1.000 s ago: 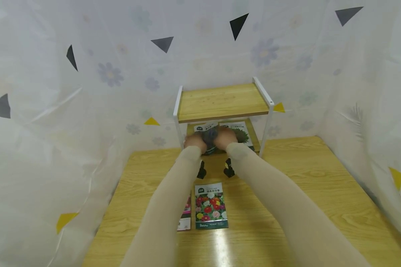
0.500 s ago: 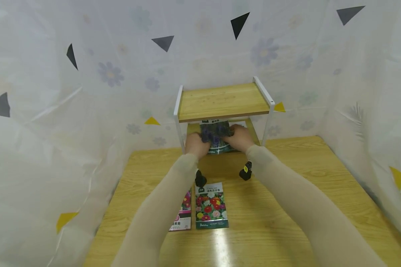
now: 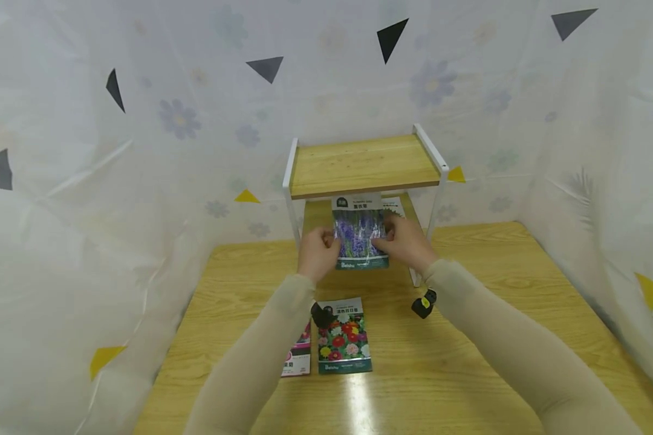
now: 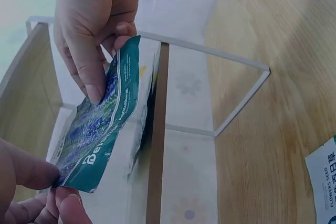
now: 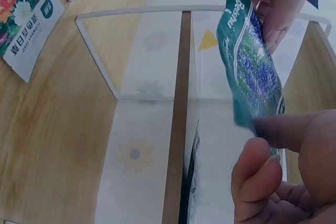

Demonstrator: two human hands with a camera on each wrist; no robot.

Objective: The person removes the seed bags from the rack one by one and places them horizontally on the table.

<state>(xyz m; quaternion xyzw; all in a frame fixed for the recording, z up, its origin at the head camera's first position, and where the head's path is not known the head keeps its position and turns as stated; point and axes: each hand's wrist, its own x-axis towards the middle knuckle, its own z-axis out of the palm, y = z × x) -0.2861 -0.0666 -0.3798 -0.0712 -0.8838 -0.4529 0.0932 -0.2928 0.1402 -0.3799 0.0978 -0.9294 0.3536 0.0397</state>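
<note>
Left hand (image 3: pixel 317 256) and right hand (image 3: pixel 408 243) pinch the purple-flower packet (image 3: pixel 358 234) by opposite edges, clear of the lower shelf (image 3: pixel 317 213).

a makeshift booth, it seems; flower-print sheeting (image 3: pixel 326 106) with triangles (image 3: pixel 393 40) hangs around a wooden table (image 3: pixel 522 272)

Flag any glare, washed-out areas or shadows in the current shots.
Head view: bright glare streak on the table, just below the multicoloured-flower packet; print on the held purple-flower packet stays crisp. Left wrist view: upper left corner washed out, soft shadow on the table at upper right. Right wrist view: pale, overexposed patch at top centre.
</note>
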